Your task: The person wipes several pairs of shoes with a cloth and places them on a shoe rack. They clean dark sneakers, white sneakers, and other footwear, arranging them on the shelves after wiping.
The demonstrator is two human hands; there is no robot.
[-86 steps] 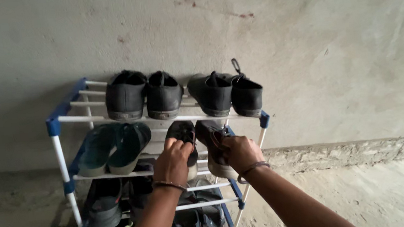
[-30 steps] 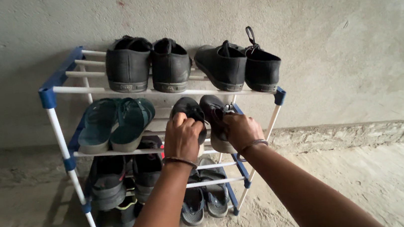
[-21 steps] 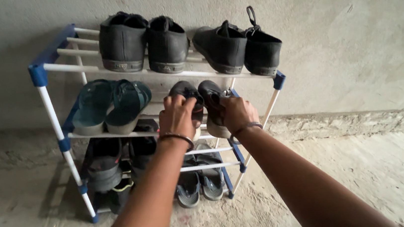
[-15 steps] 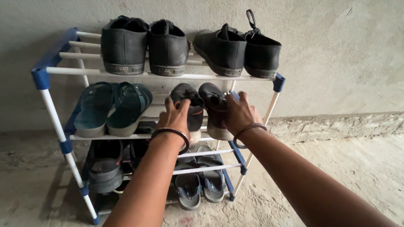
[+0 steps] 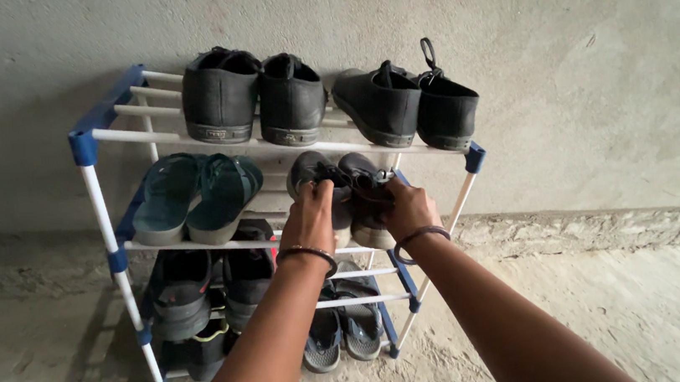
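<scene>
Gripping dark shoes [image 5: 346, 189] on rack [image 5: 116, 261] middle shelf: left hand [image 5: 309, 219], right hand [image 5: 408, 209], grips closed on them

Left hand [image 5: 310, 217], right hand [image 5: 406, 206] on dark shoes [image 5: 345, 184], middle shelf of shoe rack [image 5: 88, 147].

Open floor [image 5: 606, 315] before the rack [image 5: 113, 232]; middle shelf crowded: sneakers [image 5: 348, 186] right, green sandals [image 5: 193, 194] left.

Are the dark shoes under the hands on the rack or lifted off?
On the rack. The dark shoes sit on the middle shelf, with the left hand and right hand touching them.
</scene>
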